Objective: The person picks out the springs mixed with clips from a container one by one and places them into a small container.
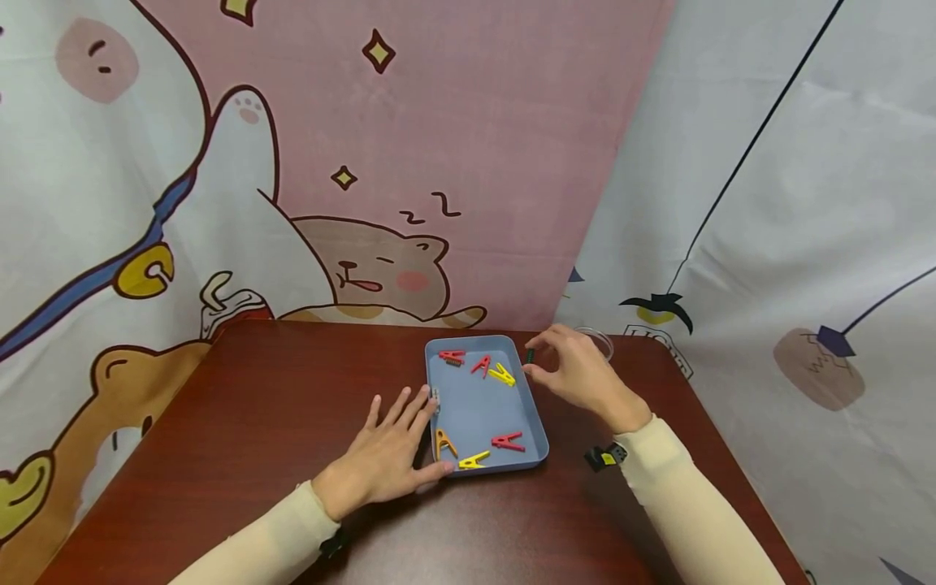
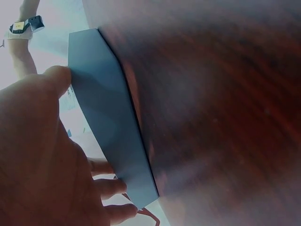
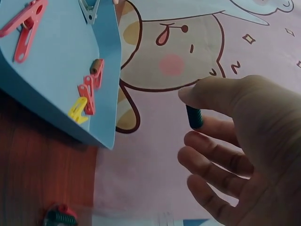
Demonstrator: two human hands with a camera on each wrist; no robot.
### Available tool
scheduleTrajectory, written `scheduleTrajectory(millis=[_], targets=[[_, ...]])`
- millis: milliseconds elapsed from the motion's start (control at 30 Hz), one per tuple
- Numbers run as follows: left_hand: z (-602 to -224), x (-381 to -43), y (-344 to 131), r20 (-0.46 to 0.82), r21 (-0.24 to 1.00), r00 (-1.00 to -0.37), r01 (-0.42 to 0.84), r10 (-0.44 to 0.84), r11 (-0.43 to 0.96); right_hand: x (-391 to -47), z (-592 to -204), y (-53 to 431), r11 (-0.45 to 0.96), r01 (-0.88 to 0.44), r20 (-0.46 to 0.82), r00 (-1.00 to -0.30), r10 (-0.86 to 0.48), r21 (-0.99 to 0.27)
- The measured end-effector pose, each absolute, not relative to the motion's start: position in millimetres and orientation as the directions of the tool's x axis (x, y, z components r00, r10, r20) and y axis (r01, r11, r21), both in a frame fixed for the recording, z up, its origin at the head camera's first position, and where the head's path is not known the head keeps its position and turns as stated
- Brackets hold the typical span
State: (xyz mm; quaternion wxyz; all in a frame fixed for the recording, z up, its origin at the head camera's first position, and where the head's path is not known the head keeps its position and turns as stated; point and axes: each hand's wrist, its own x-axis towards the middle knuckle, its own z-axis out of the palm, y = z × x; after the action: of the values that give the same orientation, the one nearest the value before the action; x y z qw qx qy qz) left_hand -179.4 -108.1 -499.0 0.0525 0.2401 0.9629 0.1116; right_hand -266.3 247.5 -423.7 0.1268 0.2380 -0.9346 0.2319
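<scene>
A blue tray [image 1: 475,406] lies on the table with red clothespins [image 1: 508,441], yellow clothespins [image 1: 474,461], an orange clothespin [image 1: 444,444] and a small brown spring [image 1: 453,362] in it. My left hand [image 1: 387,447] rests against the tray's left side, fingers spread and thumb at the near corner. A pale grey clothespin [image 3: 89,10] is near those fingers. Just off the tray's right edge, my right hand [image 1: 578,370] pinches a small dark green ribbed piece, seemingly a spring [image 3: 194,117], between thumb and index finger. The other fingers curve loosely.
Behind my right hand shows the clear rim of a round container [image 1: 603,341], partly hidden. Green and red pieces [image 3: 61,216] appear at the bottom of the right wrist view. A printed cloth [image 1: 475,162] hangs behind the brown table [image 1: 292,390].
</scene>
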Motion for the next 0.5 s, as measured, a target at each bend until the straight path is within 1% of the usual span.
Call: scheduleTrajectory(millis=[267, 500], targets=[[-499, -180, -108, -0.040, 0.227, -0.880, 0.452, 0.472, 0.863, -263, -421, 267, 0.811, -0.480, 0.420, -0.846, -0.327, -0.334], [-499, -179, -108, -0.043, 0.230, -0.882, 0.449, 0.470, 0.863, -262, -422, 284, 0.828, -0.437, 0.452, -0.854, -0.259, -0.351]])
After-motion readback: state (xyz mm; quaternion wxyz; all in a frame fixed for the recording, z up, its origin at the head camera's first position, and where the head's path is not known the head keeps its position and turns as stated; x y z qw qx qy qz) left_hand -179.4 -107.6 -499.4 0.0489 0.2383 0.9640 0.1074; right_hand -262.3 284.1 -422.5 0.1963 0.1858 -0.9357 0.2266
